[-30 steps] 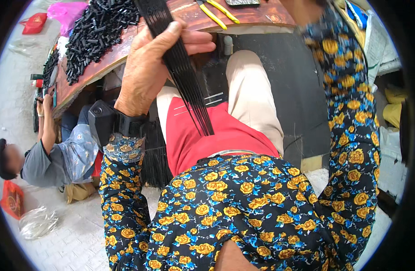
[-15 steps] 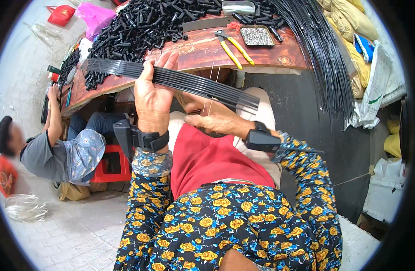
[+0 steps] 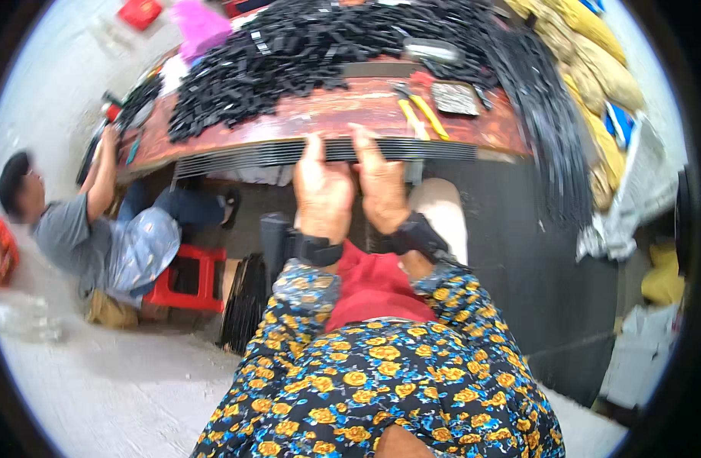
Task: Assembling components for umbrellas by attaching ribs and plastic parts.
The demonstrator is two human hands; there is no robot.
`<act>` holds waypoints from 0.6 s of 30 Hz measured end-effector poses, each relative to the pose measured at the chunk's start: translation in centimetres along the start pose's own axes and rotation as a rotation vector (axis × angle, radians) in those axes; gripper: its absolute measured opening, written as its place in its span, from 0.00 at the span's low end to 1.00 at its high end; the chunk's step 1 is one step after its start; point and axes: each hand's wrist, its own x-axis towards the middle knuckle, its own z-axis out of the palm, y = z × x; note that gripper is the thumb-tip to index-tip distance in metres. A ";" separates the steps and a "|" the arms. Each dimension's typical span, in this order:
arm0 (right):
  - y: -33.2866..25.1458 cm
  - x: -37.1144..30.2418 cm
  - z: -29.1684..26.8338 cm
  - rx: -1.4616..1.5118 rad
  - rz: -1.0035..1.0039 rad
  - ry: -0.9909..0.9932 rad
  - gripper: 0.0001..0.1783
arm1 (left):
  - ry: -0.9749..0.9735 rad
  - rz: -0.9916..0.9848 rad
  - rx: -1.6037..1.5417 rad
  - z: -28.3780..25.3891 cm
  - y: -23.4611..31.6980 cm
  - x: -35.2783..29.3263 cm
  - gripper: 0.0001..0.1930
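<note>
A flat bundle of thin black rods [image 3: 251,156] lies crosswise in front of me, level with the table's near edge. My left hand [image 3: 323,195] grips it near the middle, thumb on the upper side. Close beside it, my right hand [image 3: 382,191] is also closed on the bundle, thumb pointing up and away. The fingers of both hands are mostly hidden beneath the rods and partly blurred. Beyond the bundle, yellow-handled pliers [image 3: 429,117] rest on the reddish wooden table [image 3: 289,118].
Small black tubular parts [image 3: 274,69] are heaped across the table. A tray of small metal pieces [image 3: 455,99] sits right of the pliers. Long black rods [image 3: 545,130] hang over the right edge. A co-worker [image 3: 75,229] sits left by a red stool [image 3: 201,282]; yellow sacks [image 3: 594,69] are stacked right.
The bundle has swung from a slant to nearly level and moved toward the table edge. My right hand has come up beside the left, onto the rods. The view has shifted.
</note>
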 end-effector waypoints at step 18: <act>-19.7 9.5 -6.4 -0.597 -0.014 -0.566 0.13 | -0.195 0.171 1.211 -1.1 5.7 -6.6 0.09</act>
